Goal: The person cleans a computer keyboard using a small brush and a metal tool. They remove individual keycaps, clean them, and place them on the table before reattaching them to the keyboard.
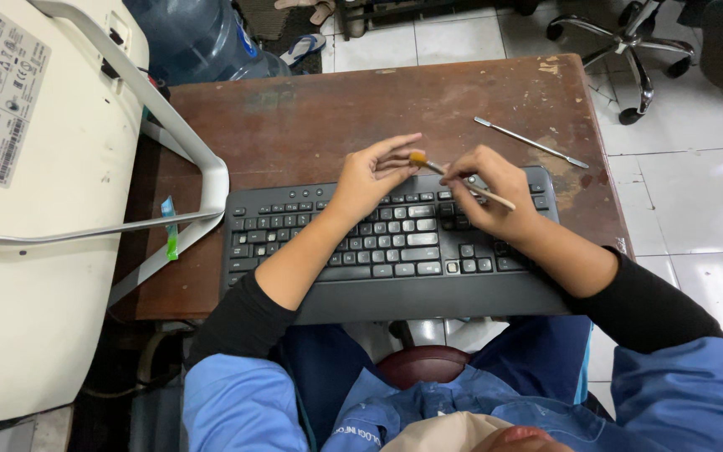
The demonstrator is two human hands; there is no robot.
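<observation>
The head view looks straight down on a worn brown table (311,117) with a black keyboard (391,251) lying across its near edge, overhanging toward the person's lap.

Both hands hover above the upper rows of keys. The right hand (495,192) pinches a small brush (462,180) between thumb and fingers, closed snugly around its pale wooden handle, which sticks out past the knuckles toward the right. The brush lies at a shallow slant, its orange-brown bristle end pointing left. The left hand (374,176) meets that end: thumb and forefinger close narrowly on the bristle tip, the other fingers loosely spread above. So the brush spans the gap between the two hands, just above the top of the keyboard, near the middle.

On the bare table beyond the right hand lies a thin metal tool (530,142), a flat rod set at a slant, well apart from both hands and untouched.

To the left stands a big white machine (35,209) with a pale bar frame reaching over the table's left side; a small green-and-blue strip (169,226) lies by that frame. A blue water jug (194,33) stands behind the table's far left corner. An office chair base (629,42) sits on the white tile floor at the upper right.

The person wears black sleeves under a blue top.
</observation>
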